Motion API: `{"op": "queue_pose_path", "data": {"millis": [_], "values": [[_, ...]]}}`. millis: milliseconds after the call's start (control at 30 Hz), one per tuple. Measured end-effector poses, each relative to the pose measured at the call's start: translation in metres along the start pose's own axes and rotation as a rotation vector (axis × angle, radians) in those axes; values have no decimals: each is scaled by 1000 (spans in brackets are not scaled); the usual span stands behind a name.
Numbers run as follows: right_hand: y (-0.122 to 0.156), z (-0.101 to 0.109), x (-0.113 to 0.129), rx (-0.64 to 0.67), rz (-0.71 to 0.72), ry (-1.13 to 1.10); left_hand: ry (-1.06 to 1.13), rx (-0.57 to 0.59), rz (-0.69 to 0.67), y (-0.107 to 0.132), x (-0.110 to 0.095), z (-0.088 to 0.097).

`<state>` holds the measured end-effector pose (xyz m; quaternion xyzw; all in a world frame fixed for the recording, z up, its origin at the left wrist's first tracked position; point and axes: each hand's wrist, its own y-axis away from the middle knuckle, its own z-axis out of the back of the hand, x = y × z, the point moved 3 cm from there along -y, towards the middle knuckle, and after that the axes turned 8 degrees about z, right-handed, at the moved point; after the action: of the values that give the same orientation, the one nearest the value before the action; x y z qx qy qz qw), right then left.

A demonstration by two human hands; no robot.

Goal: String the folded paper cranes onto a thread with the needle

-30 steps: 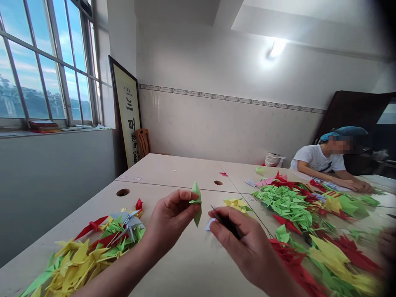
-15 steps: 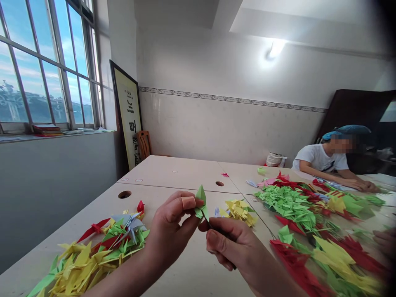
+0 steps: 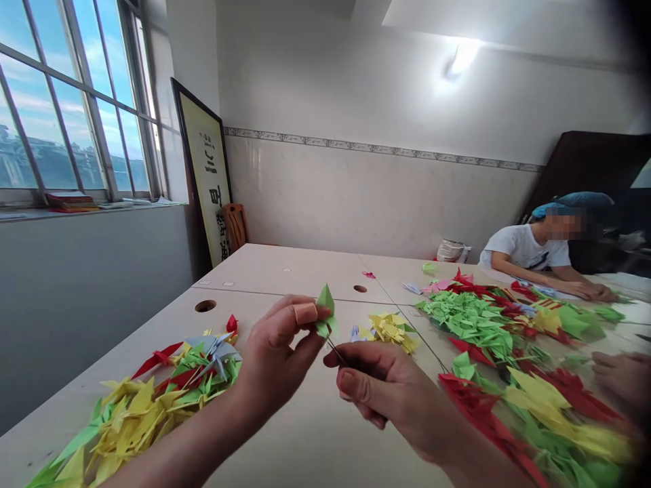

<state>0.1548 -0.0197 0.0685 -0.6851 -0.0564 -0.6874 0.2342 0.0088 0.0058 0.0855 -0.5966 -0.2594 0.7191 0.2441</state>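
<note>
My left hand, with a tan band around one finger, pinches a small green folded paper piece that points upward. In my right hand is a thin dark pair of tweezers, mostly covered by the fingers. Its tips reach the lower end of the green paper; whether they grip it I cannot tell. Left of my left hand lies a pile of folded paper pieces in yellow, green, red and pale blue. Beyond my right hand is a small yellow paper pile.
A large heap of green folded papers and red ones spreads over the table's right side. A co-worker in a white shirt leans on the far right. Another person's hand shows at the right edge. The table has round holes.
The view has tilted slightly down. The tweezers' tips now show as thin lines, drawn a little away from the paper. Both hands keep their holds; the hand at the right edge has come further into view.
</note>
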Motion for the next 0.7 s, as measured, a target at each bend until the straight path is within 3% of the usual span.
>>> {"op": "queue_pose_path", "data": {"millis": [67,167,267,367,467,567,700], "values": [[0,7,5,-79,105,104,51,-25,59,-3,3,1],[0,16,12,-273,282,209,107,94,156,-4,7,-5],[-2,14,13,-287,424,391,110,256,198,2,13,-16],[-10,22,7,-288,527,610,74,305,206,6,19,-23],[-23,59,-11,-523,469,609,-91,262,167,3,23,-19],[-35,109,-42,-796,264,496,-381,270,90,-6,23,-8],[-43,148,-75,-892,163,427,-682,397,60,-18,34,13]]}}
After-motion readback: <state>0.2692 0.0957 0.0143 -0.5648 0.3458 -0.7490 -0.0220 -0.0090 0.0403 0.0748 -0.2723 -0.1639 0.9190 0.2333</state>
